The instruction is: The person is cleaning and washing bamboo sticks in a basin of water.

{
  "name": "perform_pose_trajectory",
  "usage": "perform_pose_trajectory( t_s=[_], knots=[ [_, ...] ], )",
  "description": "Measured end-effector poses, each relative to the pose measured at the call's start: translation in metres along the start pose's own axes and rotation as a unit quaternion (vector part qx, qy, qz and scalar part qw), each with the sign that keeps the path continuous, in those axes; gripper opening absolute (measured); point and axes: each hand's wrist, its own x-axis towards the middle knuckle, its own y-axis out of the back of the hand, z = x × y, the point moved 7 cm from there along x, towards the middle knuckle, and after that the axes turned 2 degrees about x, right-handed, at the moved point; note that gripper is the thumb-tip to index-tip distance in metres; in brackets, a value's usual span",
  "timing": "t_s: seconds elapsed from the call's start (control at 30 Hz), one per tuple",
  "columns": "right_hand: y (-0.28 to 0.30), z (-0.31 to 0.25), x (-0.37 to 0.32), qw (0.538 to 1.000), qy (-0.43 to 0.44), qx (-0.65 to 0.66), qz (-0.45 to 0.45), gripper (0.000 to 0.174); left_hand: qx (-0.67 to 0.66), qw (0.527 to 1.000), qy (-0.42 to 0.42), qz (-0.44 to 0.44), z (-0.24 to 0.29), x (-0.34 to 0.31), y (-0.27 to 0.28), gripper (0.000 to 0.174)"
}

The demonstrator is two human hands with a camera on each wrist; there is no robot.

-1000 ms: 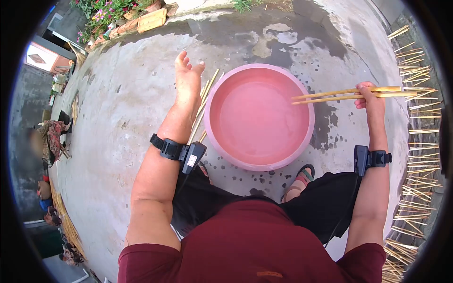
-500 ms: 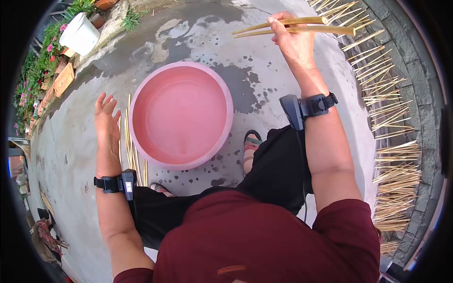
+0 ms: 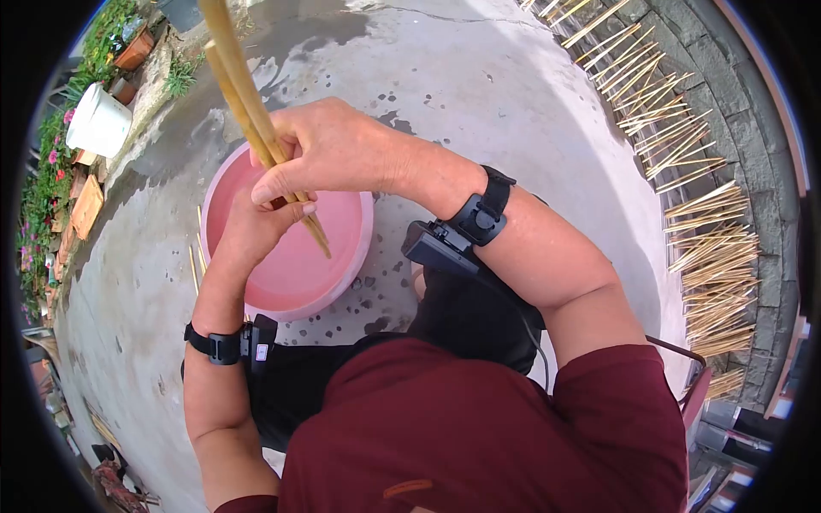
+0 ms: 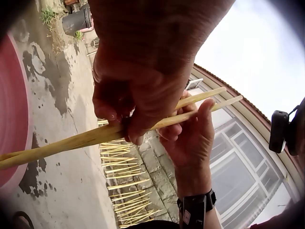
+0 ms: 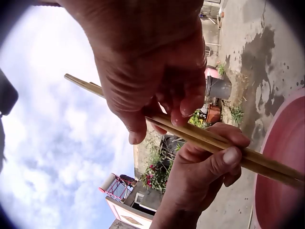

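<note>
Two pale wooden sticks (image 3: 229, 51) slant across the near side of a pink round basin (image 3: 365, 239), held in both hands, their thin ends above the basin. The left hand (image 3: 256, 227) pinches them lower down, thumb against fingers; the right wrist view shows this left hand (image 5: 195, 176) with its thumb on the sticks (image 5: 269, 164). Just above it, the right hand (image 3: 333, 150) has thumb and fingers round the sticks. In the left wrist view the right hand (image 4: 190, 143) grips them beyond the left hand (image 4: 143, 81).
Rows of thin sticks (image 3: 718, 295) lie along a grey brick edge on the right. A white bucket (image 3: 100, 120), flower pots and plants stand at the upper left. More sticks (image 3: 194, 269) lie on the concrete beside the basin's left side.
The right hand has come inward from the far right with the sticks, now upright-slanted, to meet the left hand. The left hand, empty before, has closed on them. The head view has turned.
</note>
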Motion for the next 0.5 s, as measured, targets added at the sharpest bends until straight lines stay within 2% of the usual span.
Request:
perform_pose_trajectory(
  t_s=[0.03, 0.07, 0.1, 0.13, 0.17, 0.2, 0.27, 0.3, 0.33, 0.4, 0.43, 0.5],
  knots=[
    [0.007, -0.002, -0.001, 0.997, 0.021, 0.067, 0.010, 0.068, -0.057, 0.997, -0.032, 0.039, 0.003, 0.003, 0.014, 0.019],
    [0.014, -0.007, -0.002, 0.992, 0.101, -0.037, 0.064, 0.074, -0.116, 0.988, -0.064, 0.074, 0.007, 0.008, 0.032, 0.017],
    [0.016, -0.008, -0.003, 0.967, 0.179, -0.143, 0.115, 0.081, -0.158, 0.975, -0.106, 0.114, 0.025, 0.007, 0.047, 0.015],
    [0.020, -0.013, -0.012, 0.922, 0.252, -0.245, 0.162, 0.087, -0.198, 0.957, -0.145, 0.154, 0.047, 0.000, 0.064, 0.014],
    [0.019, -0.013, -0.017, 0.934, 0.204, -0.258, 0.137, 0.068, -0.240, 0.936, -0.181, 0.182, 0.062, -0.006, 0.078, 0.017],
    [0.021, -0.013, -0.015, 0.960, 0.161, -0.215, 0.081, 0.058, -0.279, 0.912, -0.214, 0.210, 0.075, -0.015, 0.090, 0.020],
    [0.022, -0.016, -0.013, 0.989, 0.077, -0.120, -0.038, 0.039, -0.320, 0.896, -0.228, 0.206, 0.090, -0.027, 0.094, 0.027],
    [0.036, -0.028, -0.018, 0.984, 0.086, -0.156, -0.002, 0.032, -0.310, 0.892, -0.219, 0.246, 0.097, -0.033, 0.090, 0.031],
    [0.052, -0.039, -0.028, 0.977, 0.093, -0.191, 0.033, 0.025, -0.305, 0.908, -0.228, 0.174, 0.106, -0.032, 0.086, 0.049],
    [0.085, -0.039, -0.053, 0.966, 0.066, -0.228, 0.106, 0.019, -0.282, 0.924, -0.210, 0.152, 0.135, -0.041, 0.061, 0.068],
    [0.109, -0.028, -0.066, 0.961, 0.036, -0.232, 0.145, 0.018, -0.224, 0.947, -0.177, 0.145, 0.129, -0.047, 0.074, 0.078],
    [0.158, 0.020, -0.100, 0.955, -0.067, -0.218, 0.190, 0.019, -0.109, 0.961, -0.134, 0.218, 0.125, -0.069, 0.101, 0.067]
  ],
)
